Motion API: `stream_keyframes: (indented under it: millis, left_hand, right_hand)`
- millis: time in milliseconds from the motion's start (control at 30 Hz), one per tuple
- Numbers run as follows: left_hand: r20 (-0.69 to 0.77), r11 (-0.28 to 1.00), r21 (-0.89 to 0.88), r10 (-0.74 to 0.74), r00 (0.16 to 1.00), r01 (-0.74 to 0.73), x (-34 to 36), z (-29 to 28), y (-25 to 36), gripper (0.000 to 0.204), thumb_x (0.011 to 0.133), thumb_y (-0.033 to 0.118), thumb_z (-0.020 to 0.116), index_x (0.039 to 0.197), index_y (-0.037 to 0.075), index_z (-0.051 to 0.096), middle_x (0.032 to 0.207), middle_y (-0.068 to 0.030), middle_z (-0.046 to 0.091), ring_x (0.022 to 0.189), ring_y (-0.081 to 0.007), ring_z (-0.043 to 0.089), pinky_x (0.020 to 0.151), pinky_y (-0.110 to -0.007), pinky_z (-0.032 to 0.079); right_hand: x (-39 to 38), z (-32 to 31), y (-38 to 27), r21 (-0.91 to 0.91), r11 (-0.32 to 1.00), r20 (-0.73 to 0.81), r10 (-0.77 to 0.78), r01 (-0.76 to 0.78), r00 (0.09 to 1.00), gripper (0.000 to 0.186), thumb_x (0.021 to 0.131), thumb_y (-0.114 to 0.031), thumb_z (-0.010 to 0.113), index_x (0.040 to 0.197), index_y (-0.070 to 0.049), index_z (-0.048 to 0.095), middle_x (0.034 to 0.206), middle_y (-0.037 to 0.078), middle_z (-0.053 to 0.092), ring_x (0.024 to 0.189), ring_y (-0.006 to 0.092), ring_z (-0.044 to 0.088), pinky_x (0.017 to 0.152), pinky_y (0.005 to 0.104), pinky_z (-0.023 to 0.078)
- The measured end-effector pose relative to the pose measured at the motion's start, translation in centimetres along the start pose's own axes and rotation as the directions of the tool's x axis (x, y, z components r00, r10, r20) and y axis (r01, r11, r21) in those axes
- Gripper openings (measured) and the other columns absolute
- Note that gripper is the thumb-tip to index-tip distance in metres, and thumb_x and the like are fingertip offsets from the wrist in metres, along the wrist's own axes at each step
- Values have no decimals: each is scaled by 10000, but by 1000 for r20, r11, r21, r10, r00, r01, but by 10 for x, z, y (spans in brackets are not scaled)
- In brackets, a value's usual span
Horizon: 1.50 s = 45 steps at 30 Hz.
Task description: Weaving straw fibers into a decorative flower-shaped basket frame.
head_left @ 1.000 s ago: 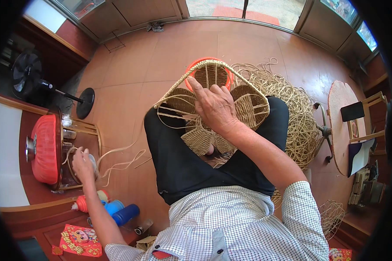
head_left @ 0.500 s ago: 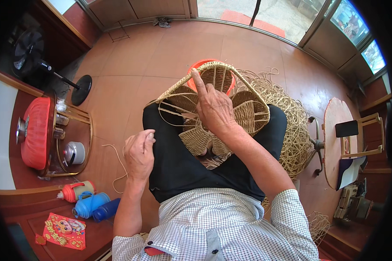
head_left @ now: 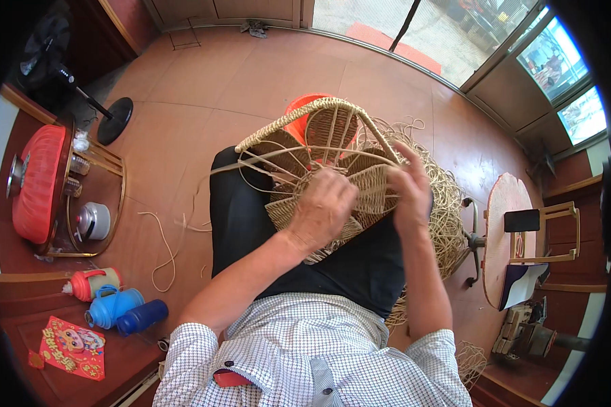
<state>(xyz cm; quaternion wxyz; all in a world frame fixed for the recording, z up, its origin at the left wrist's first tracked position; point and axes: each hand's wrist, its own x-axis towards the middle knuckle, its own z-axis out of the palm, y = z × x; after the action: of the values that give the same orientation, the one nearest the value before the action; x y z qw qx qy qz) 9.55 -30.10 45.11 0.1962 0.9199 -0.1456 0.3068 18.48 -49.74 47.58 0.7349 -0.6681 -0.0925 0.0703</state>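
On my lap lies a woven straw frame (head_left: pixel 288 123), with a rope-wrapped rim, bare spokes and several petal-shaped woven panels. My left hand (head_left: pixel 322 210) is closed at its middle, fingers curled down; what they pinch is hidden. At the frame's right side, my right hand (head_left: pixel 412 193) is somewhat blurred, its thumb and fingers together on a straw cord (head_left: pixel 336 150). That cord arches over the spokes and trails off past my left knee. Some panels lie partly under my hands.
A large heap of straw cord (head_left: pixel 445 217) lies right of my legs. An orange-red bucket (head_left: pixel 299 129) stands beyond the frame. Thermos flasks (head_left: pixel 115 306) and a rack with a kettle (head_left: pixel 94 222) are at left, a fan base (head_left: pixel 117 121) farther off. A round board (head_left: pixel 499 237) stands at right.
My left hand has moved from beside my left thigh onto the frame's middle. My right hand has gone from the frame's far rim to its right side. A cord now spans the spokes.
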Motion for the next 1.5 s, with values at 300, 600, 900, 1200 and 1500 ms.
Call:
stream_keyframes:
  millis: [300,600,900,1200,1500]
  left_hand:
    - [228,976,-148,194,954,-163,-50,-44,-38,209,904,224,828,938,102,661,854,-60,583,878,-267,619,914,-409,533]
    - [267,952,-22,300,916,-306,-46,-70,-84,205,913,204,800,880,100,626,775,-45,509,772,-243,579,824,-418,533]
    - [301,945,151,234,924,-289,-79,-126,-141,285,983,252,768,833,115,568,768,-58,498,758,-255,565,755,-409,509]
    - [313,943,296,59,948,-156,-115,-174,-192,286,987,185,771,845,88,542,794,-102,527,786,-321,558,757,-443,485]
    - [354,884,466,-143,924,-42,-155,-229,-216,245,980,155,759,866,68,560,823,-136,566,837,-354,585,788,-477,485]
  right_hand:
    - [-82,-283,54,659,749,-337,369,-63,866,368,979,30,714,1330,-20,614,903,-14,593,694,75,510,619,205,462]
    - [-303,-525,58,352,879,-855,442,-322,273,132,992,-67,735,1121,-58,765,904,12,712,669,90,527,539,228,442]
    - [-472,-526,51,376,683,-873,488,-626,8,280,937,-94,786,1199,-12,727,993,33,709,766,141,587,653,297,495]
    - [-507,-550,69,153,430,-946,325,-890,-5,448,882,-121,836,1276,34,689,1082,53,706,863,193,648,767,365,548]
    - [-131,-204,35,-891,454,-154,-321,10,934,262,998,-9,768,1260,-14,763,1253,94,751,1182,213,709,1026,350,554]
